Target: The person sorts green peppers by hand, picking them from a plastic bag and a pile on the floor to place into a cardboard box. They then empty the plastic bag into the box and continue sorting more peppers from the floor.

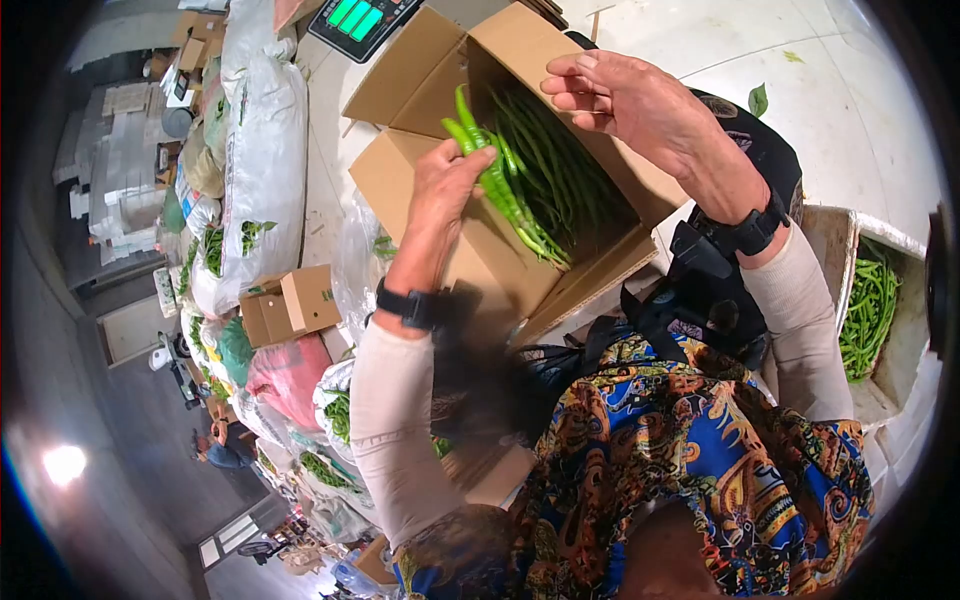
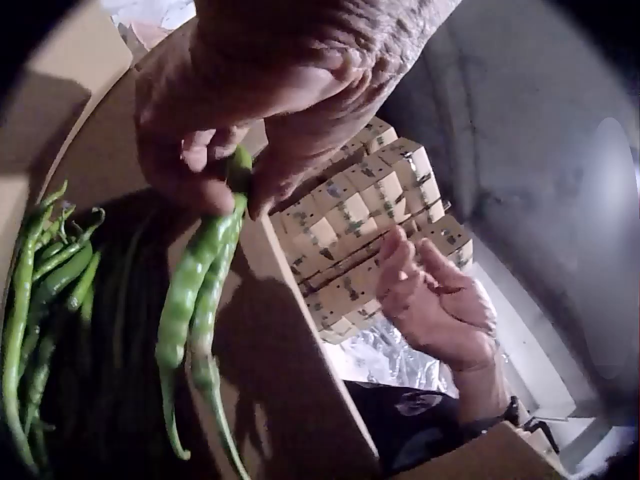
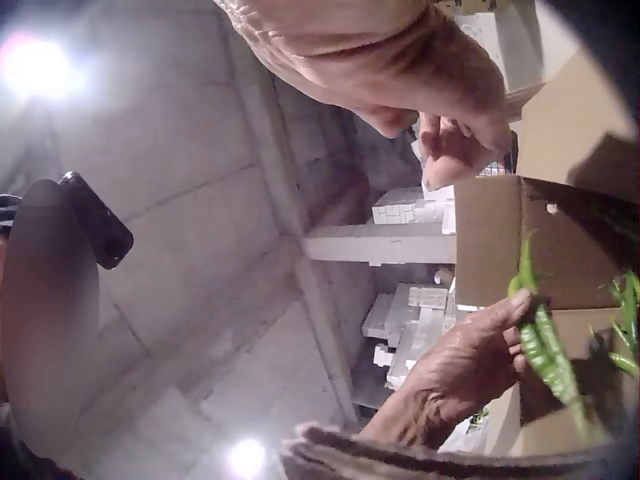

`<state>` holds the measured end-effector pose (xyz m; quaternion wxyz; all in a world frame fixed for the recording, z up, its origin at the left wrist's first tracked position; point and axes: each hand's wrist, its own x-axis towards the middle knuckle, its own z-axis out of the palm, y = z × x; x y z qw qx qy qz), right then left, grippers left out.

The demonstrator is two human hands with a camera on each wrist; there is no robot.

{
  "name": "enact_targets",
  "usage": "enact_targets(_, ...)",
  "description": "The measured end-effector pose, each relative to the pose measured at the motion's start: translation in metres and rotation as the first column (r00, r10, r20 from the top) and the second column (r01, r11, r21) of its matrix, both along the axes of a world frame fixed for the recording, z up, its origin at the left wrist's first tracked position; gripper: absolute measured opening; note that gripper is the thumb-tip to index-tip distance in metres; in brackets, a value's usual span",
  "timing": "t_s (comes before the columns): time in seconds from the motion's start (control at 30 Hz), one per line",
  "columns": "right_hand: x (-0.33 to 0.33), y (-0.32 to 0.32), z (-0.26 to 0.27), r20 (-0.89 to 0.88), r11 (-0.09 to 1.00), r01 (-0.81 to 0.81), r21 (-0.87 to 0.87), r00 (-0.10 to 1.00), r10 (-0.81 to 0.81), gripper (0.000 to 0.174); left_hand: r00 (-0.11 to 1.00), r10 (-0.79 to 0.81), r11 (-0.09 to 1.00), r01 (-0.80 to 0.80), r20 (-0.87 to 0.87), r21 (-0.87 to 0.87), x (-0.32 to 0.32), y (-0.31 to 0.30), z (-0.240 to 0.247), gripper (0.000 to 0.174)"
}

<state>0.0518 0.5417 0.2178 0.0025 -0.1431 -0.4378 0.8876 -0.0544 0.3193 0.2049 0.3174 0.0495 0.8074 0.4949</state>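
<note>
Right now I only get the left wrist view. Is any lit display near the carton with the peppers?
Observer: Yes, the head view shows a black device with a green lit display, just beyond the carton.
Operator: Any peppers off to the person's right?
Observer: Yes, green peppers lie in a white box near the head view's right edge.
Operator: And to the left?
Observer: A small cardboard box sits next to a pink bag.
</note>
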Motion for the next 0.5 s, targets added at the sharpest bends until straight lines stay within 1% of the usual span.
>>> enact_targets(0.03, 0.001, 0.0, 0.0, 0.002, 0.999, -0.017, 0.034, 1.0, 0.017, 0.028, 1.0, -0.025, 0.998, 0.025, 0.0, -0.06, -0.002, 0.002, -0.008, 0.022)
enact_targets(0.07, 0.001, 0.0, 0.0, 0.001, 0.999, -0.026, 0.038, 1.0, 0.026, 0.028, 0.993, -0.109, 0.979, 0.114, 0.035, -0.17, -0.008, 0.003, -0.01, 0.03)
enact_targets(0.1, 0.003, 0.0, 0.0, 0.005, 0.996, -0.034, 0.085, 0.999, 0.034, 0.028, 0.994, -0.1, 0.98, 0.104, 0.034, -0.167, -0.011, -0.004, -0.009, 0.03)
enact_targets(0.13, 0.005, 0.001, 0.0, 0.009, 0.99, -0.043, 0.131, 0.999, 0.042, 0.027, 0.997, -0.079, 0.991, 0.081, 0.021, -0.111, -0.015, -0.013, -0.005, 0.031)
enact_targets(0.17, 0.005, 0.003, -0.002, 0.007, 0.99, -0.054, 0.132, 0.999, 0.053, 0.027, 0.998, -0.057, 0.997, 0.058, 0.008, -0.056, -0.019, -0.023, 0.006, 0.031)
enact_targets(0.2, 0.006, 0.005, -0.005, 0.015, 0.989, -0.06, 0.135, 0.998, 0.058, 0.027, 0.997, -0.025, 1.0, 0.026, 0.072, -0.013, -0.023, -0.036, 0.023, 0.032)
enact_targets(0.23, 0.007, 0.005, -0.008, 0.023, 0.988, -0.073, 0.138, 0.997, 0.07, 0.027, 0.998, -0.004, 1.0, 0.005, 0.07, -0.015, -0.025, -0.052, 0.042, 0.032)
enact_targets(0.27, 0.008, 0.006, -0.009, 0.018, 0.986, -0.097, 0.134, 0.995, 0.095, 0.028, 1.0, -0.01, 1.0, 0.01, 0.026, -0.015, -0.027, -0.07, 0.061, 0.033)
enact_targets(0.3, 0.008, 0.005, -0.011, 0.046, 0.979, -0.112, 0.17, 0.993, 0.106, 0.029, 1.0, -0.01, 1.0, 0.009, -0.022, -0.018, -0.028, -0.091, 0.074, 0.034)
enact_targets(0.33, 0.009, 0.006, -0.012, 0.039, 0.976, -0.135, 0.171, 0.991, 0.13, 0.029, 0.999, 0.03, 0.999, -0.031, -0.03, -0.025, -0.027, -0.115, 0.08, 0.034)
enact_targets(0.4, 0.008, 0.008, -0.013, 0.048, 0.966, -0.173, 0.193, 0.985, 0.167, 0.03, 0.99, 0.142, 0.988, -0.141, -0.014, 0.056, -0.019, -0.163, 0.083, 0.034)
enact_targets(0.43, 0.007, 0.006, -0.013, 0.065, 0.958, -0.187, 0.217, 0.982, 0.177, 0.031, 0.983, 0.184, 0.982, -0.183, -0.025, 0.054, -0.012, -0.187, 0.073, 0.034)
enact_targets(0.5, 0.007, 0.001, -0.011, 0.087, 0.942, -0.219, 0.253, 0.975, 0.204, 0.031, 0.944, 0.325, 0.933, -0.331, 0.06, 0.141, 0.003, -0.242, 0.031, 0.031)
